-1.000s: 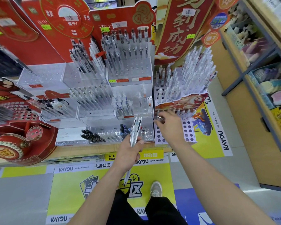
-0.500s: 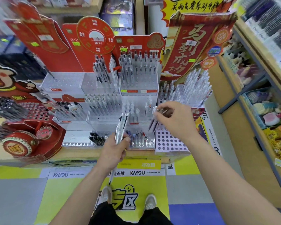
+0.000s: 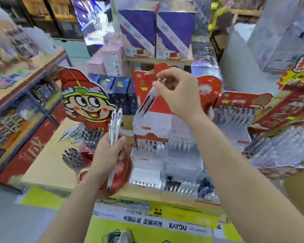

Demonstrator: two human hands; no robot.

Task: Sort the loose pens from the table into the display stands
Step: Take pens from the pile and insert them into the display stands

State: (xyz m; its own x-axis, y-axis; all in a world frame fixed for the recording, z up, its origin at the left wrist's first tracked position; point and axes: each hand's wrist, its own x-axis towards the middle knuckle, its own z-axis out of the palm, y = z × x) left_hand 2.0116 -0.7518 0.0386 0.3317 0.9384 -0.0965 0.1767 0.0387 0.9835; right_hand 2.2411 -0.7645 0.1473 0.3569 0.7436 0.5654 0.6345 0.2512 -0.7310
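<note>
My left hand (image 3: 109, 153) grips a bundle of white pens (image 3: 114, 123) upright, low in front of the red round stand (image 3: 119, 174). My right hand (image 3: 179, 92) is raised higher and pinches a few dark pens (image 3: 147, 100) by their tops, tips hanging down and to the left above the clear tiered display stands (image 3: 165, 151). Those stands hold rows of pens in their holes. The picture is blurred by head motion.
A cartoon-character cutout (image 3: 86, 102) rises at the left of the wooden table (image 3: 47, 165). More pen racks with red headers (image 3: 235, 113) and a fan of clear pens (image 3: 279, 148) stand to the right. Shelves of boxes (image 3: 154, 32) fill the back.
The view has swung up and to the left. My right hand has lifted its dark pens up away from the lower stands. My left hand still holds the white pens.
</note>
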